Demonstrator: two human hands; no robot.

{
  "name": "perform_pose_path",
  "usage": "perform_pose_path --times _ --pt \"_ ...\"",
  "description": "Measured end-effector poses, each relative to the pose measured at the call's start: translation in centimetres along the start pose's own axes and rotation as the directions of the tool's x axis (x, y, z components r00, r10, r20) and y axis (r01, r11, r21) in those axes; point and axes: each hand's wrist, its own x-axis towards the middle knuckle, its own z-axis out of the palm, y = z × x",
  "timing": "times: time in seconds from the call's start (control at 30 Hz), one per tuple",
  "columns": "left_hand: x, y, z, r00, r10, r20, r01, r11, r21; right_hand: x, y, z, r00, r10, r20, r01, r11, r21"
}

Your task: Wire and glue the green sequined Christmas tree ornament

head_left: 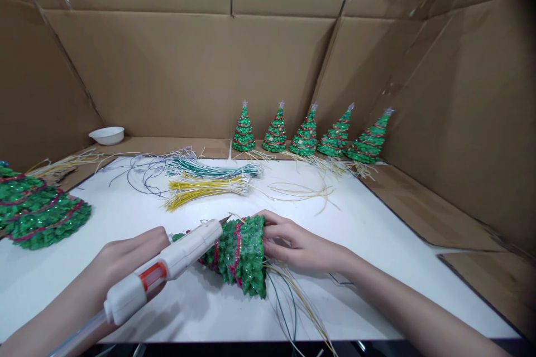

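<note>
My left hand (125, 251) is closed around a white hot glue gun (190, 251), with a clear glue stick coming out of its rear end; the grip itself is hidden. Its metal nozzle points at a small green Christmas tree (248, 251) lying on its side, trimmed with red tinsel. The tip is at the tree's upper edge; whether it touches, I cannot tell. My right hand (293, 240) grips the tree at its wide base, fingers curled over the rim. From that base, thin green, yellow and white wires (297, 301) trail down over the table's front edge.
Behind lie a bundle of yellow wires (209, 188) and one of green wires (213, 168) on the white table (389, 279). Several finished-looking trees (304, 136) stand along the cardboard back wall. A larger tree (50, 215) lies at left; a white bowl (107, 135) sits behind it.
</note>
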Motion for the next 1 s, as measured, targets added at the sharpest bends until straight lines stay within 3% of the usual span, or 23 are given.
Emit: perform_pose_path --times 0.3,0.5,0.63,0.73,0.87,1.0 --pt "0.3 0.2 -0.3 1.000 0.011 0.009 -0.010 0.999 -0.049 -0.1 0.1 0.0 1.000 0.001 0.002 -0.001 1.000 -0.003" --pt "0.6 1.6 -0.4 0.988 -0.080 -0.136 0.078 0.997 -0.021 0.0 0.1 -0.1 1.000 -0.006 0.007 0.006 1.000 -0.008" --pt "0.8 0.9 -0.8 0.999 -0.037 -0.028 0.036 0.998 -0.044 0.0 0.0 0.0 1.000 0.003 0.002 -0.003 1.000 0.002" --pt "0.9 1.0 -1.0 0.999 -0.026 -0.021 0.026 0.999 -0.039 0.0 0.0 0.0 1.000 0.003 0.000 -0.003 1.000 0.003" --pt "0.9 2.2 -0.8 0.989 -0.070 -0.134 0.071 0.997 0.010 0.0 0.0 0.0 1.000 -0.006 0.008 0.006 1.000 -0.006" --pt "0.9 2.7 -0.5 0.986 -0.073 -0.152 0.073 0.997 -0.006 -0.1 0.0 0.0 1.000 -0.012 0.006 0.012 1.000 -0.004"
